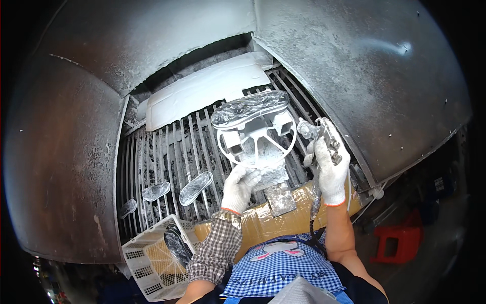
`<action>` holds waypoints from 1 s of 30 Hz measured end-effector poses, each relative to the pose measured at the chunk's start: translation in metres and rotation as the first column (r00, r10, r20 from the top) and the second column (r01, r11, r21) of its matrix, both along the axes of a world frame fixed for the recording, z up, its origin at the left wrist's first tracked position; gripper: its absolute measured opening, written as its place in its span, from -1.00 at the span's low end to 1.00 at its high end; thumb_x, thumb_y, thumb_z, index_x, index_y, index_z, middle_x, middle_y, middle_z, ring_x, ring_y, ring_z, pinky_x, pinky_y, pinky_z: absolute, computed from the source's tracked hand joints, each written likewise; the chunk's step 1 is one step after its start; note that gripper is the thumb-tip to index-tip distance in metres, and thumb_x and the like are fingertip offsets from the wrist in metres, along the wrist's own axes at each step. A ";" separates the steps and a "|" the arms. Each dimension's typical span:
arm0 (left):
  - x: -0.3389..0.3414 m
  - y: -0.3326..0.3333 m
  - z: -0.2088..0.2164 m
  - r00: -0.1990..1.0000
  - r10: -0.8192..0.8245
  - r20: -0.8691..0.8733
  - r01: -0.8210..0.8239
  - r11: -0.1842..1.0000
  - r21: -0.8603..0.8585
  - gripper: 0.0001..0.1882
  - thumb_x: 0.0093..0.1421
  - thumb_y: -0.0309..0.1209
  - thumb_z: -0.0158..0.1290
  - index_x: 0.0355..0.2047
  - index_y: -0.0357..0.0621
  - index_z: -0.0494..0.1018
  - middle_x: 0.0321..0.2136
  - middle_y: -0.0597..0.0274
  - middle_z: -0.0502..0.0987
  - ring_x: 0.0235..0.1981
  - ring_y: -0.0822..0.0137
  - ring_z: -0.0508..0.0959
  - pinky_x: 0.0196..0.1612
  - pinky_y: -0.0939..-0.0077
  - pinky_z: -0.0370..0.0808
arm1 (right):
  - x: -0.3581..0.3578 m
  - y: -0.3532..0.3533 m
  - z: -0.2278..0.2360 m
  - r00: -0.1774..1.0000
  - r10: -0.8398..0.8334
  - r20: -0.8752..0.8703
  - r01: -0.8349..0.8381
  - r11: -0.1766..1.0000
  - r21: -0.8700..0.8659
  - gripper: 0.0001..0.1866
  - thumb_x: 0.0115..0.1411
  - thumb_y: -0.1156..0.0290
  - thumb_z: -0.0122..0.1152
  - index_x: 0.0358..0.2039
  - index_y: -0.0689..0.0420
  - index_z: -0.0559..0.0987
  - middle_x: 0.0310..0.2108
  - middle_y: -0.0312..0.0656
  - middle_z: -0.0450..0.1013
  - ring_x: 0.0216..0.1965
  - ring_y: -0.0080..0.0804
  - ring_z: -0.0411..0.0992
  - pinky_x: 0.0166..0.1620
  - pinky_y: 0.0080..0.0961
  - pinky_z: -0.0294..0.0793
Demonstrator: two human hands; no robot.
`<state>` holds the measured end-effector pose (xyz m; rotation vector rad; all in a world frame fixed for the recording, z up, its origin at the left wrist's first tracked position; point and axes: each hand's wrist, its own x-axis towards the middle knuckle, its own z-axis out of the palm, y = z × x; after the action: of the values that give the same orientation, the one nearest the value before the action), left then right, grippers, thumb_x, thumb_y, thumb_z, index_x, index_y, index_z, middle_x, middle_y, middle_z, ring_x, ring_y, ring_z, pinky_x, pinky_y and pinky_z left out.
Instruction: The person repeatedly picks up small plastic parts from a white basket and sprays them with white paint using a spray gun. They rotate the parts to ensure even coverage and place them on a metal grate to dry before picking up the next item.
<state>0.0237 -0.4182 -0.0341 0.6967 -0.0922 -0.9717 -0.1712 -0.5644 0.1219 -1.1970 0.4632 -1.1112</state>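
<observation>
My right hand (331, 172), in a white knit glove, is wrapped round a grey-smeared spray gun (309, 130) with a dark hose below it. My left hand (240, 188), also gloved, has its fingers closed at the near rim of a white spoked wheel (256, 144). On top of that wheel, at its far side, lies a glossy dark shoe sole (250, 109), partly coated white. The gun's nozzle end is right of the wheel, apart from the sole. Beneath the wheel is a whitened block (272, 175), its support mostly hidden.
Metal bars (169, 157) form a powdery grate, with several smaller sole-shaped pieces (196, 188) on its left. A white sheet (207, 88) lies at the back. Metal walls (374, 81) enclose the sides. Near me are taped cardboard (253, 223), a white plastic basket (144, 261) and a red stool (400, 238).
</observation>
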 end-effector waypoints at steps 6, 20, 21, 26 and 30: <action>0.012 0.009 0.002 1.000 0.022 0.007 -0.022 1.000 -0.014 -0.56 0.39 -0.36 0.09 0.21 -0.34 0.44 -0.03 -0.09 0.64 0.02 -0.05 0.65 0.19 -0.01 0.59 | -0.014 -0.009 0.005 0.996 -0.080 -0.038 0.079 0.996 -0.040 -0.43 0.49 0.49 0.19 0.44 0.33 0.33 -0.20 -0.28 0.53 -0.36 -0.70 0.41 -0.34 -0.67 0.49; 0.046 0.018 0.002 0.988 0.155 0.025 -0.155 0.988 -0.002 -0.62 0.39 -0.41 0.06 0.14 -0.37 0.46 0.04 -0.24 0.61 0.09 -0.12 0.63 0.15 -0.03 0.64 | -0.033 0.011 0.017 0.984 -0.140 -0.110 0.135 0.989 -0.054 -0.42 0.48 0.45 0.21 0.44 0.32 0.34 -0.24 -0.31 0.52 -0.40 -0.69 0.42 -0.30 -0.68 0.49; 0.044 0.015 0.001 0.976 0.217 -0.012 -0.217 0.976 0.009 -0.65 0.40 -0.40 0.08 0.10 -0.37 0.47 0.02 -0.21 0.62 0.04 -0.09 0.64 0.12 0.00 0.65 | -0.036 0.012 0.015 0.981 -0.143 -0.130 0.132 0.987 -0.088 -0.43 0.48 0.45 0.21 0.43 0.32 0.35 -0.23 -0.31 0.53 -0.40 -0.71 0.42 -0.30 -0.68 0.49; 0.010 -0.001 0.007 0.993 0.120 -0.018 -0.120 0.993 -0.009 -0.64 0.40 -0.38 0.08 0.11 -0.35 0.45 -0.02 -0.13 0.61 -0.04 -0.04 0.64 0.06 0.05 0.67 | -0.049 0.018 0.011 0.996 0.015 -0.087 -0.013 1.000 0.026 -0.41 0.49 0.44 0.19 0.44 0.32 0.31 -0.22 -0.26 0.54 -0.35 -0.70 0.43 -0.29 -0.71 0.51; -0.008 -0.011 -0.008 0.993 -0.010 -0.117 0.007 1.000 -0.026 -0.52 0.37 -0.38 0.10 0.22 -0.40 0.38 0.09 -0.21 0.57 0.11 -0.16 0.60 0.18 -0.06 0.62 | -0.045 0.023 0.019 0.998 -0.039 -0.046 0.040 0.999 0.021 -0.42 0.49 0.44 0.19 0.44 0.32 0.31 -0.23 -0.25 0.54 -0.34 -0.69 0.45 -0.29 -0.71 0.51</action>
<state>0.0155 -0.4293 -0.0418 0.6152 -0.0046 -1.0155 -0.2162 -0.5412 0.1410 -1.2003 0.5348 -1.1122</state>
